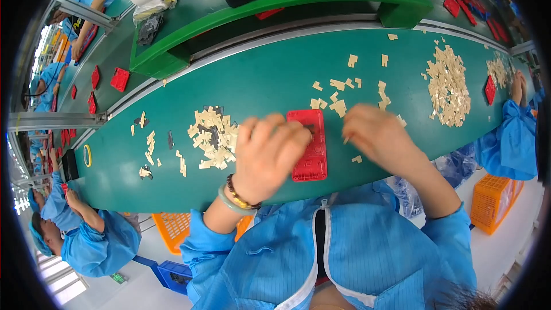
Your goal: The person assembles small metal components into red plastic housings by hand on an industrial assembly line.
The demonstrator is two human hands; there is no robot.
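Observation:
A red plastic shell (pixel 310 163), rectangular with moulded ribs, lies on the green work surface in front of me. My left hand (pixel 270 152), with beads and a pale bangle at the wrist, reaches over the shell's left side. Its fingers are curled together with the tips at the shell's upper part; what they grip, if anything, is hidden. To the right of the shell, my right hand (pixel 379 138) is slightly blurred, its fingers pinched. A small beige piece seems to show at those fingertips. Loose beige pieces (pixel 338 107) lie just beyond the shell.
A pile of beige and dark pieces (pixel 212 138) lies left, a larger beige pile (pixel 449 86) right. A green raised shelf (pixel 275 4) runs along the far side. Yellow tape (pixel 87 155) stands at far left. Co-workers sit at left and at right (pixel 511 138). Orange crate (pixel 495 202) below.

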